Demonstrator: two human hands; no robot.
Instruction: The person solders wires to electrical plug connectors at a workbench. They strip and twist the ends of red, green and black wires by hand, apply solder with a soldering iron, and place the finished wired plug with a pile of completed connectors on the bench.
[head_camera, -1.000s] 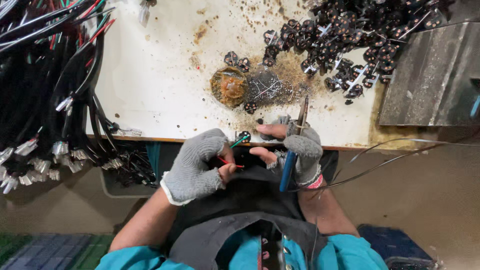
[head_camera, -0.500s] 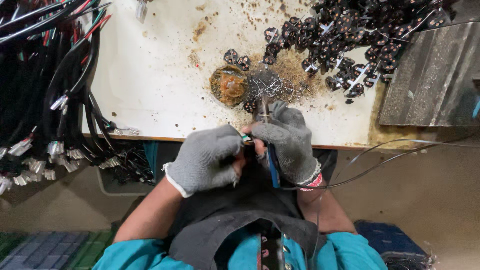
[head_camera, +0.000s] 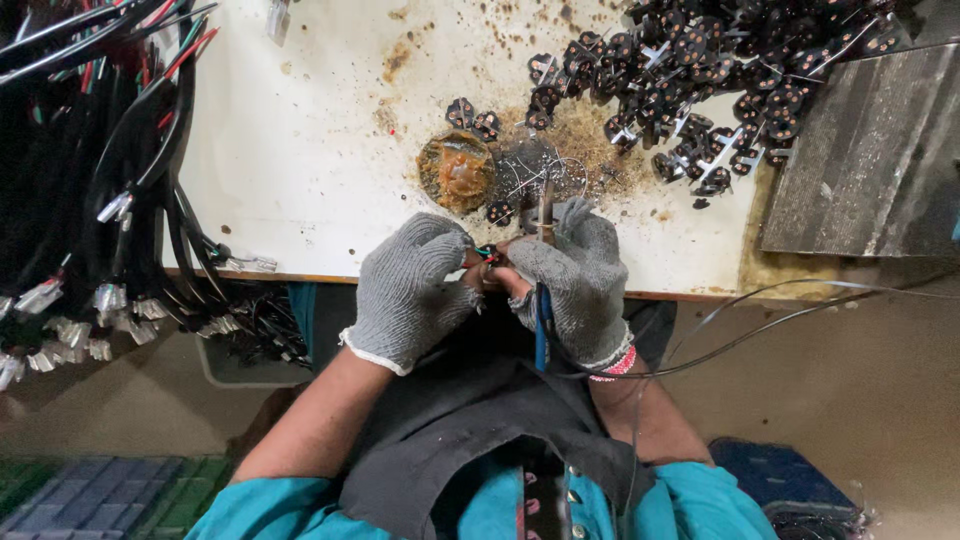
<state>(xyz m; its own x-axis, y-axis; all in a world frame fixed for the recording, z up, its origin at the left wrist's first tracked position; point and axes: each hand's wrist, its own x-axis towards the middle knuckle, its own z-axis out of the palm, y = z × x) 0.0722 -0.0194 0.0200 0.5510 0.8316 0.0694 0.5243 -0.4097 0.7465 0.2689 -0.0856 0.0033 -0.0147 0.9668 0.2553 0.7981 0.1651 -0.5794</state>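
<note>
Both hands sit close together just off the near edge of the white table (head_camera: 300, 160), and I read them as working one small part between them. I see the left hand (head_camera: 410, 290), in a grey knit glove, curled shut around a small connector with coloured wire ends (head_camera: 487, 253), pinching it at the fingertips. I see the right hand (head_camera: 578, 280), gloved the same, closed around a soldering iron (head_camera: 545, 215) whose blue handle runs down through the palm while its metal tip points up toward the table, right beside the connector. Whether the tip is touching the wire ends I cannot tell; the gloves hide the joint. To do this step well, I judge the left hand should hold the part dead steady, braced against the right, and the iron should come in at the joint alone, well clear of the glove fibres. Just past the tip lie a brownish round lump (head_camera: 455, 170) and a tangle of shiny wire (head_camera: 530, 170), near enough to serve the iron. A heap of black plug parts (head_camera: 700, 80) covers the far right of the table, and black cable bundles (head_camera: 90, 180) hang off its left side, well apart from the hands.
</note>
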